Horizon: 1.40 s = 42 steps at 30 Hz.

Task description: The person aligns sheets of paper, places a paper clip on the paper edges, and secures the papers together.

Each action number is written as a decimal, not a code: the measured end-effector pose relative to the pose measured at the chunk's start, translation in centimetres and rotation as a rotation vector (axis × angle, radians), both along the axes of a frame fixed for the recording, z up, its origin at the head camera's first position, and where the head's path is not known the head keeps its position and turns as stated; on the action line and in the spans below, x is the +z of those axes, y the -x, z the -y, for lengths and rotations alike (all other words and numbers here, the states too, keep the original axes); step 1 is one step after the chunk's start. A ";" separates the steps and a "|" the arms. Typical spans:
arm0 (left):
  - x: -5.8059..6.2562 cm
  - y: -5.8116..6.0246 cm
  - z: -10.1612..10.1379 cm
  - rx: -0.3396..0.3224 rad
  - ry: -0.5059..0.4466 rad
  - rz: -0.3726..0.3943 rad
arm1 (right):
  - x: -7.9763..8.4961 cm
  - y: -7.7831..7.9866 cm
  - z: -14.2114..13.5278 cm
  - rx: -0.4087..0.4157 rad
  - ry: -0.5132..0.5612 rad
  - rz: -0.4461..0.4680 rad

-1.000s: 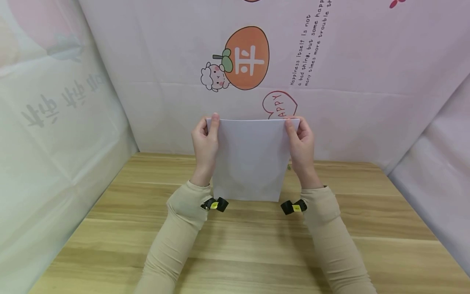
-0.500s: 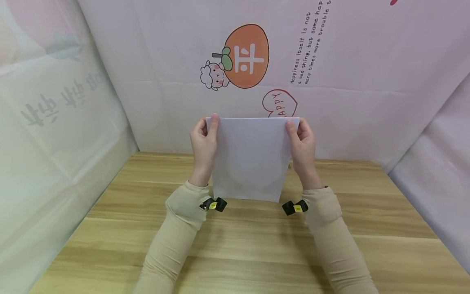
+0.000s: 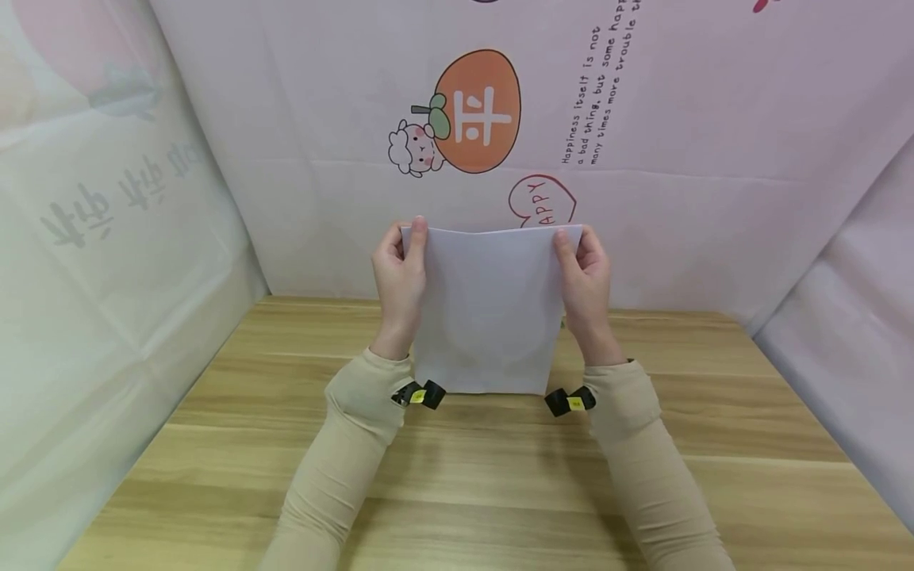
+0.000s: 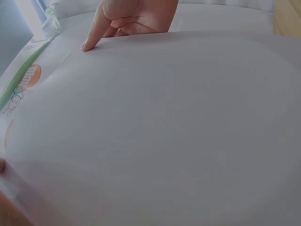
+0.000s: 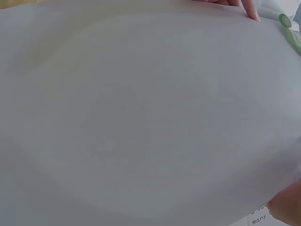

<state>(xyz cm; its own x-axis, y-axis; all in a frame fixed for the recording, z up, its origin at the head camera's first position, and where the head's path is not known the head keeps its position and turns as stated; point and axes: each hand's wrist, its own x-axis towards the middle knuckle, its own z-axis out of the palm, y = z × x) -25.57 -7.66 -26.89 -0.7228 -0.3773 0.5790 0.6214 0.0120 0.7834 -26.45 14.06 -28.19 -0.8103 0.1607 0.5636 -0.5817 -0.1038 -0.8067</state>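
Observation:
A plain white sheet of paper (image 3: 489,317) hangs between both hands over the far part of the table. At its upper left corner my left hand (image 3: 401,281) pinches it, thumb on the near face and fingers behind. My right hand (image 3: 587,285) pinches the upper right corner the same way. The top edge dips slightly in the middle. Paper (image 4: 160,127) fills most of the left wrist view, with the right hand (image 4: 136,16) at its far edge. In the right wrist view the left hand's fingertips (image 5: 251,9) show at the top of the sheet.
Below lies a wood-grain table (image 3: 471,484). Behind it hangs a pale printed cloth (image 3: 685,238) with an orange fruit drawing and lettering; another white cloth (image 3: 128,262) closes the left side. A small green bit shows beside the sheet's right edge. Black wrist cameras (image 3: 569,402) sit at both cuffs.
The paper's top edge, nearly straight half a second ago, now dips at the middle. Both hands have come slightly closer together and keep their pinch on the corners.

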 end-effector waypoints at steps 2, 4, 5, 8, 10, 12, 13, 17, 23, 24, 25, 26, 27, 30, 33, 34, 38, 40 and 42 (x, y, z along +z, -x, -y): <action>0.2 -0.1 -0.1 0.006 0.006 -0.013 | 0.1 0.0 0.0 -0.007 -0.004 -0.004; 0.3 -0.1 -0.1 0.010 0.007 -0.018 | 0.2 -0.1 0.0 -0.016 -0.009 -0.003; 0.4 -0.1 -0.1 0.010 0.004 -0.017 | 0.2 -0.1 0.0 -0.019 -0.010 -0.003; 0.5 -0.2 -0.1 0.008 -0.001 -0.010 | 0.2 -0.1 0.0 -0.024 -0.009 -0.003; 0.5 -0.3 -0.1 0.006 0.001 0.004 | 0.1 0.0 0.0 -0.021 -0.005 0.001; 0.4 -0.3 0.0 0.002 0.008 0.023 | -0.1 0.0 -0.1 -0.019 -0.004 0.008; 0.3 -0.3 0.0 -0.001 0.013 0.033 | -0.2 0.1 -0.1 -0.018 -0.006 0.013; -0.2 -0.2 0.3 -0.023 0.022 0.059 | -0.7 0.2 -0.3 -0.022 -0.023 0.031; -0.8 0.0 0.7 -0.044 0.018 0.035 | -1.0 0.3 -0.4 -0.021 -0.039 0.040; -0.9 0.1 0.7 -0.046 0.022 0.032 | -1.0 0.3 -0.4 -0.020 -0.036 0.043; -0.9 0.1 0.8 -0.051 0.024 0.028 | -1.0 0.3 -0.4 -0.019 -0.035 0.046; -1.0 0.1 0.9 -0.056 0.028 0.024 | -1.0 0.3 -0.4 -0.019 -0.032 0.047; -1.1 0.1 0.9 -0.062 0.029 0.019 | -1.0 0.3 -0.4 -0.015 -0.024 0.050; -1.3 0.0 1.0 -0.076 0.023 0.008 | -1.1 0.2 -0.4 -0.010 -0.020 0.055; -1.4 0.0 1.1 -0.077 0.012 0.007 | -1.2 0.2 -0.5 -0.004 -0.013 0.060; -1.5 0.0 1.2 -0.076 0.006 0.009 | -1.2 0.2 -0.5 -0.004 -0.016 0.060; -1.7 0.0 1.4 -0.071 -0.003 0.024 | -1.4 0.2 -0.6 0.004 -0.006 0.072; -1.8 0.0 1.5 -0.065 -0.002 0.032 | -1.5 0.2 -0.7 0.009 0.002 0.078; -1.9 0.0 1.6 -0.055 0.010 0.043 | -1.6 0.2 -0.8 0.008 0.001 0.083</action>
<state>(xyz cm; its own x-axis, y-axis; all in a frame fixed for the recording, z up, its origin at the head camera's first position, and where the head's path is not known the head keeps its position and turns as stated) -25.56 -9.27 -28.84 -0.7662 -0.3312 0.5507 0.5874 -0.0135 0.8092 -26.62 14.87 -29.83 -0.8555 0.1542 0.4943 -0.5119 -0.1087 -0.8521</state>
